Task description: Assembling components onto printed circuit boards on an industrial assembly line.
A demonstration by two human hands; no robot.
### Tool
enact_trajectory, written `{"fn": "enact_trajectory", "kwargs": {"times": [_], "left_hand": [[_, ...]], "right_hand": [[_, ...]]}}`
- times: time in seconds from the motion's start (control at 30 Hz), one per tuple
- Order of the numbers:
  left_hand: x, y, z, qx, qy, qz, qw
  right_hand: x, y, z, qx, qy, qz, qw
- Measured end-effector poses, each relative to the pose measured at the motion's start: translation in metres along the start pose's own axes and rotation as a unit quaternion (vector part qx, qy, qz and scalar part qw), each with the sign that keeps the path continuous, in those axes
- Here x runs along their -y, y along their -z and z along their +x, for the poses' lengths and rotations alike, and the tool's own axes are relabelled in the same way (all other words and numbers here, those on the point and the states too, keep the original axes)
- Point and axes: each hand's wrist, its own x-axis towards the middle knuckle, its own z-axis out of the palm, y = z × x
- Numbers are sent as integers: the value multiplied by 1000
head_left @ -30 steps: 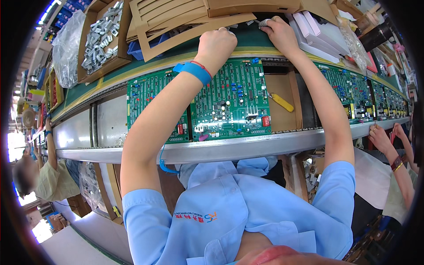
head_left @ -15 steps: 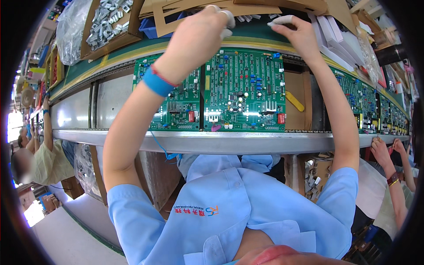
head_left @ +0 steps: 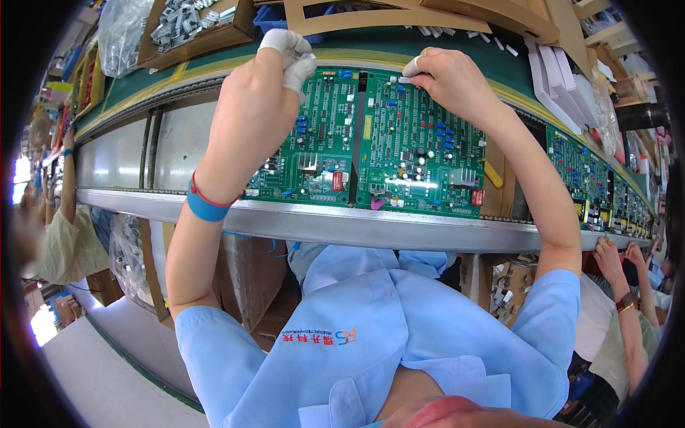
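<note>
Two green circuit boards lie side by side on the rail line in front of me: a left board [head_left: 325, 153] and a right board [head_left: 421, 160]. My right hand [head_left: 453, 82] is over the far edge of the right board. Its thumb and finger pinch a small white part [head_left: 405, 80] at that edge. My left hand [head_left: 260, 100], with white finger cots, is raised above the far left of the left board and covers part of it. Its fingertips are pressed together; what they hold, if anything, is too small to make out.
A cardboard box of metal clips [head_left: 189, 28] stands at the far left, beside a plastic bag [head_left: 125, 39]. Cardboard sheets [head_left: 385, 18] lie over a blue bin [head_left: 271, 16]. A yellow-handled tool [head_left: 492, 173] is right of the boards. Further boards [head_left: 592, 167] and co-workers' hands [head_left: 609, 260] are at right.
Both hands have come back from the parts at the far side toward the boards. My right hand has reached the right board's far edge. The whole view has shifted slightly.
</note>
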Motion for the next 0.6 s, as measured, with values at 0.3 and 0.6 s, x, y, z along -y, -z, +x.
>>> {"fn": "enact_trajectory", "kwargs": {"times": [0.3,0.6], "left_hand": [[-32,6,-36,115,144,-164,969],[-38,-10,-59,191,93,-38,976]], "right_hand": [[5,-3,-3,1,16,-110,994],[-4,17,-5,33,9,-34,999]]}}
